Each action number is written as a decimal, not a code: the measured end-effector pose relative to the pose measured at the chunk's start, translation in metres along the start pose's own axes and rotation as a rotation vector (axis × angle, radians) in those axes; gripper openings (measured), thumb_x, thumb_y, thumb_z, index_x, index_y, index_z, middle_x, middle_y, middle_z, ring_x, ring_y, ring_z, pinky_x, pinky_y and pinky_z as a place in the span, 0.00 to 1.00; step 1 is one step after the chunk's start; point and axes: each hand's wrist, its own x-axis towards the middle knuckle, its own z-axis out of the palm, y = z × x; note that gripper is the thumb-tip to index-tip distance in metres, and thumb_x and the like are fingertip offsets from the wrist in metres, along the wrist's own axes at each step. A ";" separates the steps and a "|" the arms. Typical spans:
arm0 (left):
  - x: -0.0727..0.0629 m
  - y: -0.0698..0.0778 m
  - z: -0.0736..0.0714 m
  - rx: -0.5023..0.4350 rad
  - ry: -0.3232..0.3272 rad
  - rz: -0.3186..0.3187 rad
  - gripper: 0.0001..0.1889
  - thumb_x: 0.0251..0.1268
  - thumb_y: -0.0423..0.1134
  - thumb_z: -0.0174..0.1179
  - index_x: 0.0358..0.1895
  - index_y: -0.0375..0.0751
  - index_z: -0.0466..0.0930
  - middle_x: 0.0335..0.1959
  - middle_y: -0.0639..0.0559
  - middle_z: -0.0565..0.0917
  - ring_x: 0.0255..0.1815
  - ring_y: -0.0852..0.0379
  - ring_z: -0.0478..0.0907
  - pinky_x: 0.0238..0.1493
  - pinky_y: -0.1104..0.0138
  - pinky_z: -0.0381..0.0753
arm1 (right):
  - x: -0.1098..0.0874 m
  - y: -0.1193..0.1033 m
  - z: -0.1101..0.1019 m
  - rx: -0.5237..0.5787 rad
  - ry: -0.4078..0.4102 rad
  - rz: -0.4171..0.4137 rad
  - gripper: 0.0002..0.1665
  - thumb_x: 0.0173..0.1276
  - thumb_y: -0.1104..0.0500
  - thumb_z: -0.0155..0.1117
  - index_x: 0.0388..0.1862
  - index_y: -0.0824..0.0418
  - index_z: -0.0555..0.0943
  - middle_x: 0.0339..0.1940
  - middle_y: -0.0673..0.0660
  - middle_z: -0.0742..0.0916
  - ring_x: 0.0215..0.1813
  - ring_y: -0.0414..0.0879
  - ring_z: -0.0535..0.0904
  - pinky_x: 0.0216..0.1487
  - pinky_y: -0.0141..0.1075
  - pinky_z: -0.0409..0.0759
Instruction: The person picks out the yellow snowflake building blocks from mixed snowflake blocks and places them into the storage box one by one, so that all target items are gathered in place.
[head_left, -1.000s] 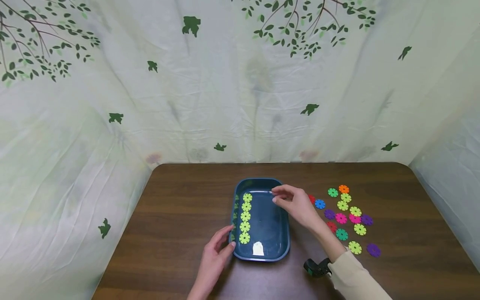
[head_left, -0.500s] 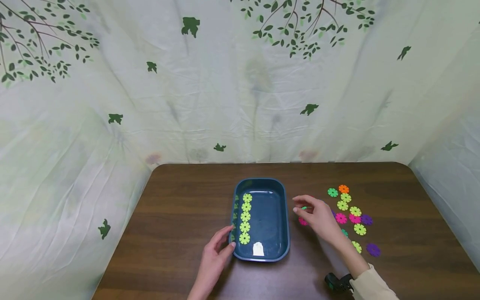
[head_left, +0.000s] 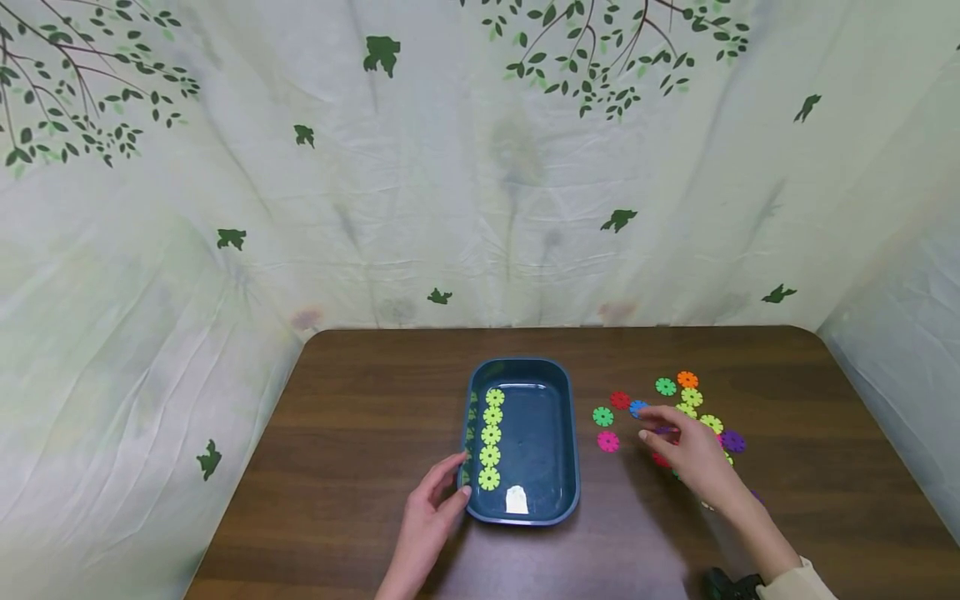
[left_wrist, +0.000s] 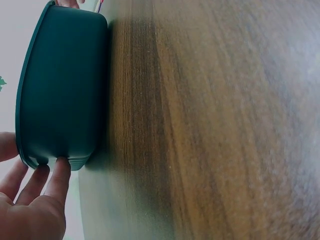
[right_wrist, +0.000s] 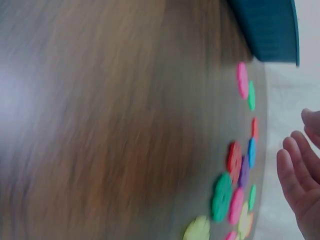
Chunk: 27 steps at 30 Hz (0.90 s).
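My left grip point(head_left: 426, 512) holds the dark blue tray point(head_left: 536, 433) at its near left corner, thumb and fingers against the side. Five yellow-green notched discs point(head_left: 491, 435) lie in a column along the tray's left side. My right grip point(head_left: 693, 454) hangs loose and unburdened above the bench point(head_left: 360, 417), over scattered discs. A green disc point(head_left: 603, 417) and a pink disc point(head_left: 608, 442) lie nearest the tray.

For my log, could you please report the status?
Left hand holding blue tray. Right hand empty, hiding some loose discs. Five yellow-green discs lined up inside.
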 end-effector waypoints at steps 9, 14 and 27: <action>0.001 -0.002 0.000 0.004 0.002 -0.005 0.22 0.67 0.34 0.62 0.64 0.46 0.76 0.67 0.46 0.73 0.66 0.41 0.70 0.63 0.49 0.71 | -0.007 0.028 -0.030 -0.142 0.058 -0.027 0.21 0.66 0.61 0.69 0.57 0.61 0.80 0.48 0.59 0.86 0.46 0.54 0.83 0.41 0.37 0.83; 0.000 -0.001 0.000 -0.001 0.003 0.002 0.22 0.67 0.34 0.63 0.64 0.46 0.76 0.67 0.47 0.73 0.66 0.41 0.70 0.63 0.49 0.72 | -0.011 0.043 -0.045 -0.181 0.066 -0.009 0.21 0.68 0.60 0.68 0.58 0.62 0.79 0.49 0.63 0.85 0.47 0.60 0.83 0.39 0.42 0.83; -0.001 0.000 0.002 -0.001 0.011 0.024 0.22 0.66 0.33 0.63 0.63 0.46 0.77 0.65 0.48 0.74 0.66 0.43 0.71 0.64 0.49 0.70 | 0.000 0.078 -0.064 -0.241 0.017 0.050 0.22 0.67 0.59 0.68 0.59 0.63 0.79 0.53 0.68 0.82 0.52 0.66 0.78 0.48 0.61 0.76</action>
